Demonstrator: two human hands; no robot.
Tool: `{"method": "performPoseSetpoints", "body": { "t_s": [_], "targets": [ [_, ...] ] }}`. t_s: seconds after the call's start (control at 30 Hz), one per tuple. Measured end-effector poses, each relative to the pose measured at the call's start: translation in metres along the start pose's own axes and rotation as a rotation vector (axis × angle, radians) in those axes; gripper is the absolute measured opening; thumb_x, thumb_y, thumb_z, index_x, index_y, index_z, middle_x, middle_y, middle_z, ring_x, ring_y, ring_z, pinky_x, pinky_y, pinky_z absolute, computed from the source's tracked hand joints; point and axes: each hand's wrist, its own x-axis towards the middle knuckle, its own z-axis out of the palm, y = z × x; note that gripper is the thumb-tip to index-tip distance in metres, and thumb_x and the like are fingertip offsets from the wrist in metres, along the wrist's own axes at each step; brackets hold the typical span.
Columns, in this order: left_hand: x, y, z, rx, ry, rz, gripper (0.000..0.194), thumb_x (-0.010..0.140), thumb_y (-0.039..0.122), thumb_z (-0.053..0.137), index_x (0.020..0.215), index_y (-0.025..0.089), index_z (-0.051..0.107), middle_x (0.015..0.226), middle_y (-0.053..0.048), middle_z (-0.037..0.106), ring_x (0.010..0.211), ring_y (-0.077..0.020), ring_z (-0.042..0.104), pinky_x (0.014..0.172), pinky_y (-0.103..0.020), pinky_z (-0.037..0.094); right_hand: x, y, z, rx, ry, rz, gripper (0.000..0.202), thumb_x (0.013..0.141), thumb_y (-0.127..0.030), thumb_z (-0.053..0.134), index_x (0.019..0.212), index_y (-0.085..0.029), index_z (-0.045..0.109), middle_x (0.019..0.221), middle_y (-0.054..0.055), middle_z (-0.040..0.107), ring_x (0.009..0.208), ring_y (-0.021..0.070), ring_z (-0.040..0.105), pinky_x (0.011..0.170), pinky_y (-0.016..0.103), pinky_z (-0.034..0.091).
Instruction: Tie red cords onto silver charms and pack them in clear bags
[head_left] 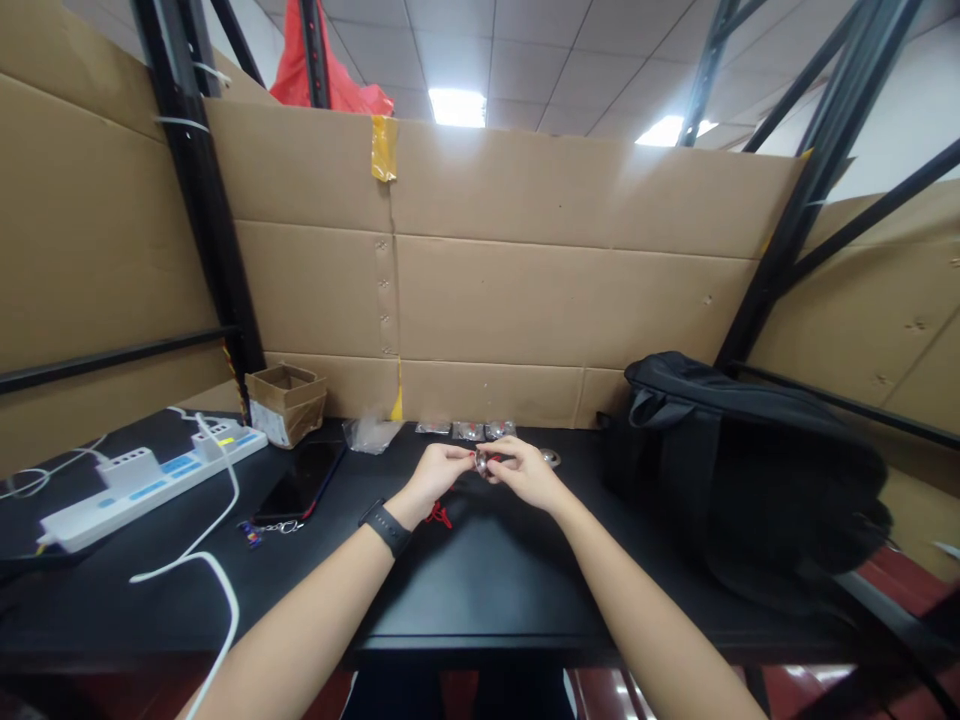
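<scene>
A small shiny round metal piece (481, 462) is held up between my two hands, above the black table. My right hand (527, 474) is closed on it, with thumb and fingers pinched together. My left hand (433, 474) is closed too; its fingertips meet at the left side of the piece, by a bit of red cord. More red cord (440, 515) dangles below the left hand. How the cord joins the metal is too small to make out. A ring-shaped metal part (551, 458) lies just beyond my right hand.
Behind my hands lie several small clear packets (469, 431) and a clear plastic bag (371, 435). To the left are a phone (300, 483), a keychain (281, 526), a small cardboard box (286, 405) and a white power strip (154, 487) with loose cable. A black backpack (750, 470) stands right.
</scene>
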Motion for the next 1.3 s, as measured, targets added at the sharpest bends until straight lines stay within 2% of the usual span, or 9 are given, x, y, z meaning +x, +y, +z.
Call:
{"method": "performPoseSetpoints", "body": {
  "t_s": [0.17, 0.27, 0.37, 0.47, 0.57, 0.67, 0.87, 1.13, 1.3],
  "targets": [
    [0.003, -0.002, -0.003, 0.078, -0.029, 0.048, 0.038, 0.075, 0.046, 0.075, 0.094, 0.013, 0.081, 0.094, -0.012, 0.08, 0.092, -0.0278, 0.073, 0.089, -0.036, 0.053, -0.001, -0.003, -0.001, 0.007, 0.012, 0.062, 0.059, 0.066, -0.039, 0.087, 0.12, -0.019, 0.07, 0.12, 0.01, 0.069, 0.081, 0.0203, 0.075, 0.075, 0.034, 0.063],
    [0.002, 0.001, -0.005, 0.189, -0.087, 0.132, 0.039, 0.081, 0.047, 0.07, 0.1, 0.015, 0.08, 0.099, -0.012, 0.079, 0.094, -0.0277, 0.073, 0.087, -0.036, 0.053, -0.001, -0.001, 0.001, -0.044, 0.056, 0.041, 0.053, 0.067, -0.034, 0.085, 0.116, -0.018, 0.07, 0.114, 0.009, 0.072, 0.076, 0.0184, 0.074, 0.071, 0.031, 0.061],
    [0.001, 0.008, -0.011, 0.478, -0.113, 0.288, 0.035, 0.09, 0.047, 0.058, 0.107, 0.024, 0.079, 0.109, -0.008, 0.078, 0.104, -0.0265, 0.069, 0.095, -0.037, 0.048, -0.001, 0.002, 0.002, -0.084, 0.097, 0.022, 0.049, 0.067, -0.028, 0.08, 0.114, -0.019, 0.068, 0.113, 0.009, 0.072, 0.071, 0.0158, 0.072, 0.063, 0.026, 0.059],
    [0.002, 0.009, -0.028, 0.917, 0.066, 0.32, 0.032, 0.095, 0.042, 0.052, 0.111, 0.029, 0.076, 0.128, -0.007, 0.07, 0.126, -0.0291, 0.054, 0.108, -0.047, 0.035, 0.0, 0.004, 0.0, -0.127, 0.128, 0.011, 0.048, 0.068, -0.026, 0.077, 0.114, -0.019, 0.068, 0.106, 0.008, 0.073, 0.065, 0.0141, 0.07, 0.06, 0.025, 0.056],
    [0.006, 0.001, -0.053, 1.25, 0.276, 0.161, 0.04, 0.089, 0.038, 0.06, 0.126, 0.027, 0.068, 0.15, -0.015, 0.051, 0.139, -0.0378, 0.036, 0.108, -0.057, 0.029, 0.0, 0.005, -0.006, -0.185, 0.155, -0.01, 0.046, 0.068, -0.027, 0.075, 0.113, -0.019, 0.068, 0.104, 0.007, 0.073, 0.061, 0.013, 0.067, 0.058, 0.024, 0.054],
    [0.01, -0.008, -0.074, 1.397, 0.342, 0.024, 0.04, 0.087, 0.035, 0.061, 0.125, 0.023, 0.068, 0.148, -0.019, 0.05, 0.138, -0.0416, 0.034, 0.104, -0.061, 0.03, 0.0, 0.006, -0.011, -0.22, 0.171, -0.009, 0.045, 0.068, -0.028, 0.075, 0.111, -0.019, 0.069, 0.102, 0.007, 0.073, 0.058, 0.0117, 0.065, 0.055, 0.023, 0.051],
    [0.013, -0.007, -0.091, 1.398, 0.351, -0.084, 0.035, 0.089, 0.03, 0.052, 0.117, 0.021, 0.071, 0.129, -0.019, 0.065, 0.128, -0.0421, 0.044, 0.098, -0.063, 0.032, 0.002, 0.012, -0.013, -0.283, 0.195, 0.0, 0.042, 0.068, -0.031, 0.076, 0.109, -0.02, 0.07, 0.099, 0.005, 0.073, 0.055, 0.0108, 0.063, 0.053, 0.022, 0.048],
    [0.008, 0.007, -0.107, 1.315, 0.479, -0.013, 0.03, 0.089, 0.031, 0.051, 0.109, 0.021, 0.071, 0.122, -0.016, 0.069, 0.118, -0.0375, 0.054, 0.097, -0.056, 0.033, 0.001, 0.015, -0.012, -0.317, 0.197, -0.003, 0.042, 0.068, -0.031, 0.076, 0.108, -0.019, 0.071, 0.098, 0.006, 0.072, 0.052, 0.0096, 0.061, 0.051, 0.022, 0.046],
    [0.007, 0.016, -0.121, 1.186, 0.655, 0.141, 0.038, 0.091, 0.017, 0.047, 0.124, 0.024, 0.065, 0.118, -0.012, 0.072, 0.116, -0.0322, 0.059, 0.097, -0.05, 0.033, 0.003, 0.016, -0.016, -0.327, 0.243, -0.003, 0.042, 0.068, -0.033, 0.076, 0.107, -0.019, 0.071, 0.097, 0.005, 0.073, 0.054, 0.0095, 0.06, 0.053, 0.021, 0.046]
  ]
}}
